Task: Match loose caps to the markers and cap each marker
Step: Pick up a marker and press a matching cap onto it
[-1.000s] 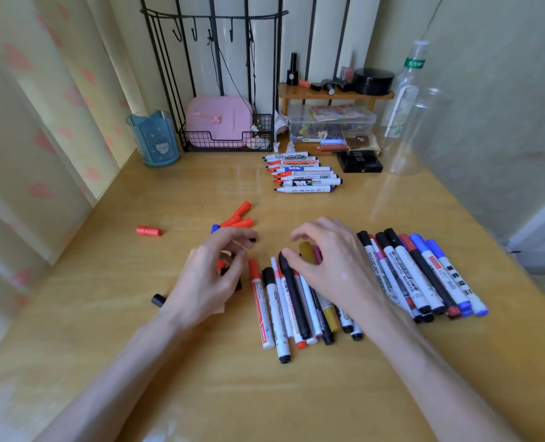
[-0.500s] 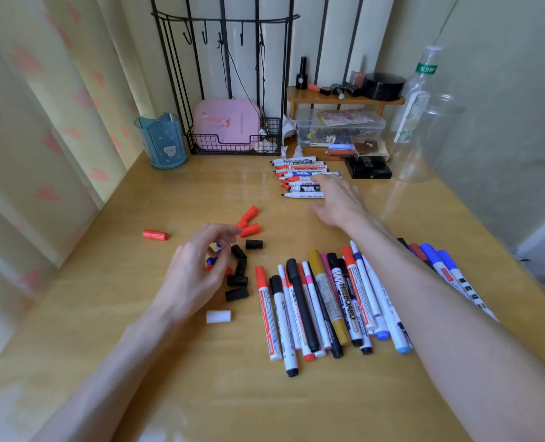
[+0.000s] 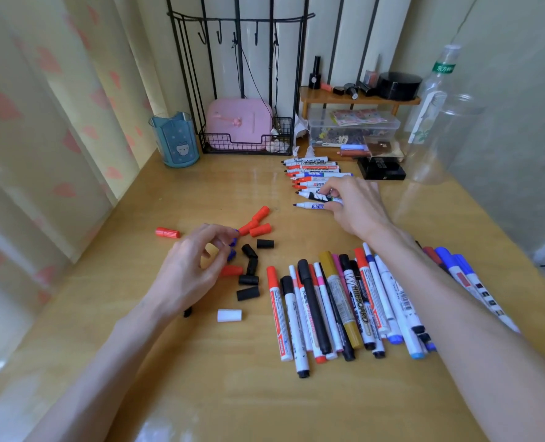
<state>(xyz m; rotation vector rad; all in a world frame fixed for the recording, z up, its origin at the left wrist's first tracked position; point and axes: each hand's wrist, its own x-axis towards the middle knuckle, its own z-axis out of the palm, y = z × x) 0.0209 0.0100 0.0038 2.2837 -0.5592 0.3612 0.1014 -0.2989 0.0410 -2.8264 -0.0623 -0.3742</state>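
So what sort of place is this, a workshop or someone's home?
Most likely a bedroom corner at home: pale curtains printed with pink hearts hang alongside, a small wooden shelf holds what look like cosmetics, and a pink case sits in a black wire basket.

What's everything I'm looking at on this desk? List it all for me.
uncapped markers: about nine, white, row at far centre
capped markers: over a dozen, mixed colours, near pile; more under right arm
red caps: five, loose, left of centre
black caps: about six, loose, among the red
blue caps: seemingly two, at left fingertips
white cap: one, nearest
cup: one, blue, far left
wire rack: one, black, holds pink case
shelf: one, wooden, far right, above clear box
bottle: one, clear, right wall; clear jar beside
black box: one, far right
table: one, wooden
left hand: curled over blue caps, grip unclear
right hand: pinching nearest uncapped markers
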